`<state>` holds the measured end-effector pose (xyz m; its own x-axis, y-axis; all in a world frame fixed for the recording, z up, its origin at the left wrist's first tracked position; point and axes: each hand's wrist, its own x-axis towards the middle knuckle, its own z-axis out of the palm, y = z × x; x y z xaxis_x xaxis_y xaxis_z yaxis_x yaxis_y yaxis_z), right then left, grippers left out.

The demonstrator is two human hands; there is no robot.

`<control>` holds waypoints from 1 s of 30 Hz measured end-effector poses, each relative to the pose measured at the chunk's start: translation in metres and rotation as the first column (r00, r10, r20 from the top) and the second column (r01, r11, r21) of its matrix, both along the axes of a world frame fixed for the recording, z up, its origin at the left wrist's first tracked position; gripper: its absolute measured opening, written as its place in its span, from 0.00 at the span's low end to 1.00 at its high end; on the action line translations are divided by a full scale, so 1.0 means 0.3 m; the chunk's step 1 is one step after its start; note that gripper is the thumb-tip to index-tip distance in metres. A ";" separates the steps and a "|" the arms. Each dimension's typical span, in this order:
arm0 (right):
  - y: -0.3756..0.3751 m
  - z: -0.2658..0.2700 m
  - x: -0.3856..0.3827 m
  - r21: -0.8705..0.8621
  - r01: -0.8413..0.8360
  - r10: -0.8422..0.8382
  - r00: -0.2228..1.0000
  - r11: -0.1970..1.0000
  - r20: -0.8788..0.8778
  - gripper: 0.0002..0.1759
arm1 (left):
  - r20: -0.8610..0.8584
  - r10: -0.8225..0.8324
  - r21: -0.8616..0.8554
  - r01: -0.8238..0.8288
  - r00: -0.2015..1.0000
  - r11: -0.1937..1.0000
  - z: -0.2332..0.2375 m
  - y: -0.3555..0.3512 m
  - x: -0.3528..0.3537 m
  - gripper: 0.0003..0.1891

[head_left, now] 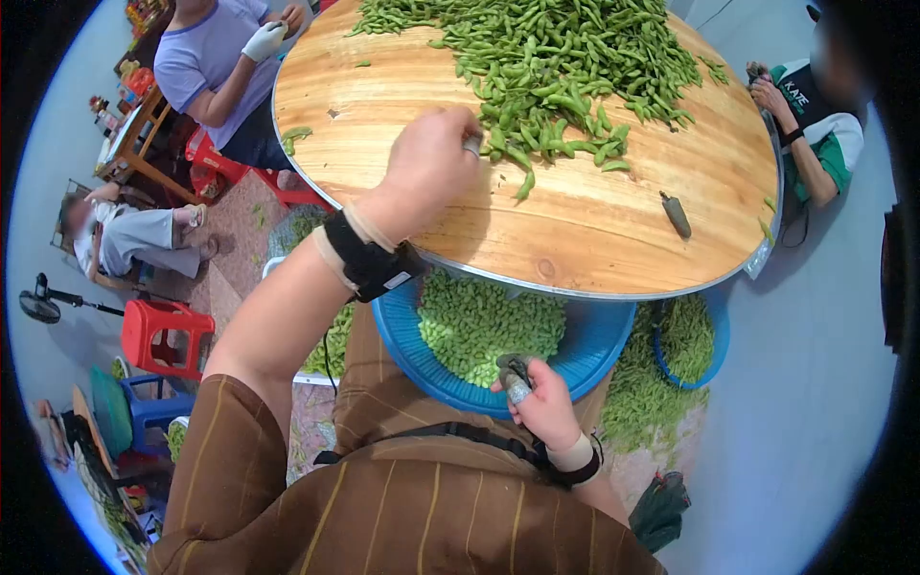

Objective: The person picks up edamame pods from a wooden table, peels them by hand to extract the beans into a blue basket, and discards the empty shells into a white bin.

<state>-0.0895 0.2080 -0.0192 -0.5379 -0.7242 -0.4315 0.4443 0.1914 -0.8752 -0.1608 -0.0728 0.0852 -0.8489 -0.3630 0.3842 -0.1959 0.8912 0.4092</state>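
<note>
Green soybean pods (575,67) lie heaped on a round wooden table (374,86). My left hand (436,158) is over the tabletop at the near left edge of the heap, its fingers curled together and slightly blurred; whether a pod is in them is hidden. My right hand (548,407) is above the near rim of a blue basket (398,340), which holds shelled green beans (489,326). Its fingers are closed, with a dark cover and silvery wrapping on the digits. Anything pinched there is too small to make out.
A dark finger-shaped piece (676,215) lies on the table. Another blue basket (719,335) and loose pods (637,407) are on the floor at right. Co-workers sit at the far left (216,77) and right (815,125). A red stool (168,335) stands at left.
</note>
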 end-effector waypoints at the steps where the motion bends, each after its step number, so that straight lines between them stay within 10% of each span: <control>1: -0.002 0.000 0.002 -0.002 0.001 -0.001 1.000 1.000 0.002 0.11 | -0.009 0.034 0.060 -0.033 0.999 0.998 0.003 -0.017 0.003 0.08; 3: -0.011 0.003 0.002 -0.024 -0.021 0.021 1.000 0.999 -0.009 0.10 | -0.019 0.070 0.117 -0.067 0.997 0.991 0.016 -0.032 0.023 0.07; 5: -0.012 0.010 -0.004 -0.014 -0.042 0.042 0.999 0.999 -0.003 0.11 | 0.047 0.045 0.726 -0.066 0.998 0.684 0.035 -0.016 0.063 0.07; 12: -0.018 0.065 0.030 -0.105 0.167 -0.196 0.878 0.980 -0.437 0.17 | 0.028 -0.457 0.988 0.045 0.889 0.147 0.016 0.216 0.325 0.15; 16: -0.028 0.168 0.021 -0.197 0.244 -0.293 0.914 0.949 -0.279 0.19 | -0.115 -0.497 0.992 0.127 0.860 -0.009 -0.033 0.296 0.408 0.14; 21: -0.003 0.174 0.021 -0.163 0.181 -0.220 0.937 0.970 -0.270 0.18 | 0.054 -0.417 0.964 0.062 0.907 0.259 -0.075 0.311 0.443 0.12; 23: 0.000 0.168 0.025 -0.157 0.096 -0.142 0.939 0.983 -0.314 0.19 | -0.215 -0.453 0.643 0.475 0.865 0.601 -0.233 0.292 0.449 0.11; 26: 0.005 0.160 0.028 -0.122 0.022 -0.064 0.934 0.992 -0.350 0.19 | 0.121 -0.383 0.965 -0.018 0.916 0.260 -0.129 0.318 0.467 0.09; 30: -0.012 0.177 0.031 -0.103 0.034 -0.063 0.955 0.994 -0.291 0.20 | 0.177 -0.456 0.975 -0.093 0.872 0.201 -0.129 0.328 0.469 0.08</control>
